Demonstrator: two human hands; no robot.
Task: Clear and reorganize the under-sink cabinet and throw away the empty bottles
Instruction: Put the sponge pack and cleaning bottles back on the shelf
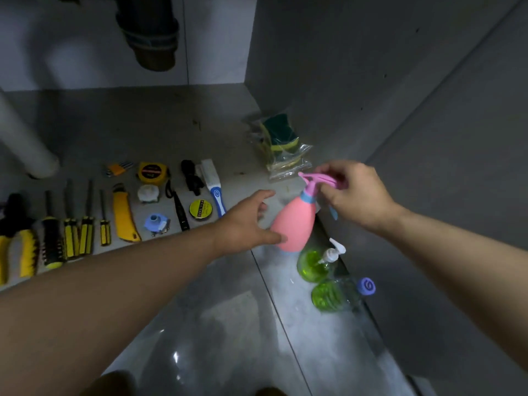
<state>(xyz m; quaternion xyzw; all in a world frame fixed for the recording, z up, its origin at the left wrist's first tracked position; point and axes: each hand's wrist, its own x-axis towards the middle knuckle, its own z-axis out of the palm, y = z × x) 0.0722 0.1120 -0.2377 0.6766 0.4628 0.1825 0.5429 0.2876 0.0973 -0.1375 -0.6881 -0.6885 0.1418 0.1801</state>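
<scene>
Visibility limits: drain pipe (pixel 151 32) is cut off by the top of the frame, white pipe (pixel 23 138) by the left side. Pliers (pixel 17 241) are cropped at the left border. Print on tape measure (pixel 151 172) and tape roll (pixel 201 208) is too blurred to read. Lighting is dim; rear corners are hard to make out.

Edges and room: tools lie in rows along the front left of cabinet floor (pixel 143 124), incl. screwdrivers (pixel 71 232), utility knife (pixel 123 215) and brush (pixel 214 184). A bare stretch of cabinet floor runs btwn the tools and the back wall. Sponge pack (pixel 281 141) leans against right wall (pixel 328 67), near the front corner. Outside the cabinet, on tiled floor (pixel 228 324), pump bottle (pixel 311 264) and blue-cap bottle (pixel 331 295) sit close together along the right-hand panel, both holding green liquid.

Task item pos.: pink spray bottle (pixel 293 224) is at the cabinet's front lip, right side, just above the pump bottle in the frame, btwn brush and right wall. Whether its base rests on the lip or is lifted can't be told.

Fingers: R hand (pixel 357 192) pinches trigger head (pixel 320 178) from above, fingers curled round it. L hand (pixel 245 224) is spread w/ near-straight fingers; thumb tip touches the bottle's lower body, other fingers reach along its left side, tips partly hidden, so contact there is unconfirmed.
</scene>
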